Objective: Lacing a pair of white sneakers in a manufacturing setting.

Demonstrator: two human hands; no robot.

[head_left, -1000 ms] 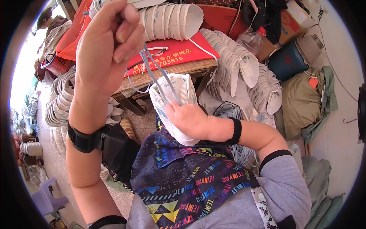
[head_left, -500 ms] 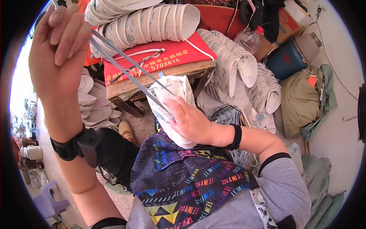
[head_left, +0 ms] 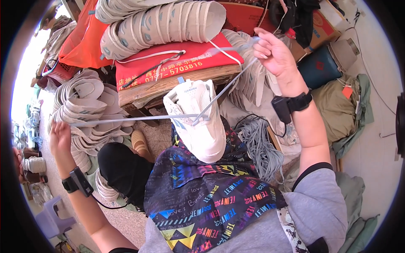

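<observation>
White shoe (head_left: 201,137) sits between left hand (head_left: 60,137) and right hand (head_left: 275,56), each gripping its grey lace (head_left: 139,119).

Lettering (head_left: 179,66) on red cloth (head_left: 194,52) and apron (head_left: 206,185)

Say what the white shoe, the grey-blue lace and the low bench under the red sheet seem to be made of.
White shoe: probably leather or synthetic leather, given its smooth toe; which one, I can't tell.
Grey-blue lace: likely woven textile, matte, flat and ribbon-like where stretched.
Low bench: apparently wood, worn, judging by its brown, rough-looking edge.
</observation>
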